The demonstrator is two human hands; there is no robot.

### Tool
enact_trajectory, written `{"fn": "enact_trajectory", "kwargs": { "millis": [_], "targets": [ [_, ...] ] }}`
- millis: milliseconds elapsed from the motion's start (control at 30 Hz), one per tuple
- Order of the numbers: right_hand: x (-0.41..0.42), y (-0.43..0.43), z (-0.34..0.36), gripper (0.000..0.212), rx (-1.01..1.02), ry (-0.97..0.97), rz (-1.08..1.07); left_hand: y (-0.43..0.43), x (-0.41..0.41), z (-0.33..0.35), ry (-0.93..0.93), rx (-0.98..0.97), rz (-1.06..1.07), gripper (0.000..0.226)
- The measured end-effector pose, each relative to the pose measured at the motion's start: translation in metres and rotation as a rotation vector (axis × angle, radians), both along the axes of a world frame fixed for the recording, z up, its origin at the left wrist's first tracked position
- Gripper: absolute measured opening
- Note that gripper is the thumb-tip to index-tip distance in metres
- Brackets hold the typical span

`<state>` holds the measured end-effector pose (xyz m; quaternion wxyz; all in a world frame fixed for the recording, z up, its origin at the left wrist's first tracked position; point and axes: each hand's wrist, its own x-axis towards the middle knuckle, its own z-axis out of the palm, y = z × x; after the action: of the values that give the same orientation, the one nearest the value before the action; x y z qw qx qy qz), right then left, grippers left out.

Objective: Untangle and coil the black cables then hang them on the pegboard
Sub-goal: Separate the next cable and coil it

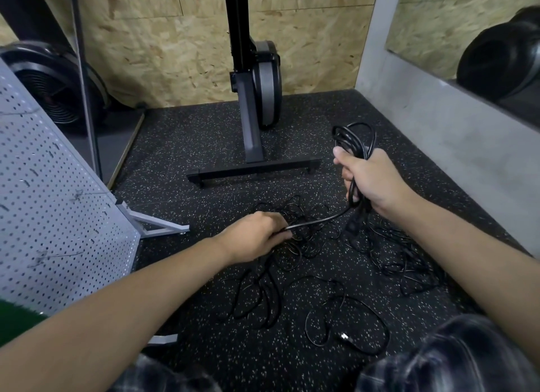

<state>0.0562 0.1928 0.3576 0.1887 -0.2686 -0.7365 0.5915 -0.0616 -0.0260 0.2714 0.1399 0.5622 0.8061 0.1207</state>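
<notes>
Black cables: thin, matte, round cord, most of it in a loose tangle (pixel 295 239) on the speckled rubber floor (pixel 181 146), loops overlapping so single strands cannot be followed. Right hand (pixel 368 181) fisted around a partly wound coil (pixel 355 141), loops standing up out of the fist and more strands hanging below it, long axis of the bundle roughly vertical. Thicker strand (pixel 318 220) running from under the right hand, down and leftward, into the left hand (pixel 257 234), drawn nearly straight between the two. Left hand closed on that strand just above the tangle, knuckles up. Hands apart, right higher and farther out than left. Second heap of cord (pixel 409 263) on the floor under the right forearm. Separate loose loop (pixel 347 321) nearer the knees, small plug end (pixel 344 336) lying on the floor inside it. Grey pegboard (pixel 52 210) at left, tilted on a metal foot (pixel 157 225), well apart from the cables; hooks on it too small to make out. Dark exercise machine (pixel 257 99) upright against the chipboard wall (pixel 175 47), its flat base bar (pixel 254 171) just beyond the tangle. Checked fabric (pixel 455 359) over the knees along the bottom edge.
</notes>
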Motion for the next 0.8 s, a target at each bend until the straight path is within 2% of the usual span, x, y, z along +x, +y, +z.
{"fn": "enact_trajectory", "kwargs": {
  "millis": [200,333,467,533,600,700,800],
  "targets": [
    [0.005,0.004,0.001,0.043,0.302,-0.171,-0.057,0.002,0.007,0.026,0.037,0.27,0.056,0.054],
    [0.008,-0.005,0.005,0.049,0.353,-0.23,-0.008,0.003,0.012,0.034,0.037,0.277,0.039,0.045],
    [0.011,-0.018,0.007,0.054,0.35,-0.216,0.145,0.005,0.008,0.038,0.049,0.38,0.091,0.045],
    [0.011,-0.022,0.007,0.047,0.331,-0.201,0.262,0.006,0.006,0.041,-0.003,0.461,0.119,0.042],
    [0.01,-0.028,0.008,0.022,0.313,-0.187,0.395,0.007,0.008,0.049,-0.073,0.501,0.129,0.037],
    [0.008,-0.032,0.006,0.035,0.323,-0.199,0.519,0.011,0.016,0.063,-0.215,0.452,0.167,0.041],
    [0.005,-0.031,0.0,0.032,0.375,-0.248,0.555,0.01,0.016,0.07,-0.39,0.352,0.191,0.042]
  ]
}}
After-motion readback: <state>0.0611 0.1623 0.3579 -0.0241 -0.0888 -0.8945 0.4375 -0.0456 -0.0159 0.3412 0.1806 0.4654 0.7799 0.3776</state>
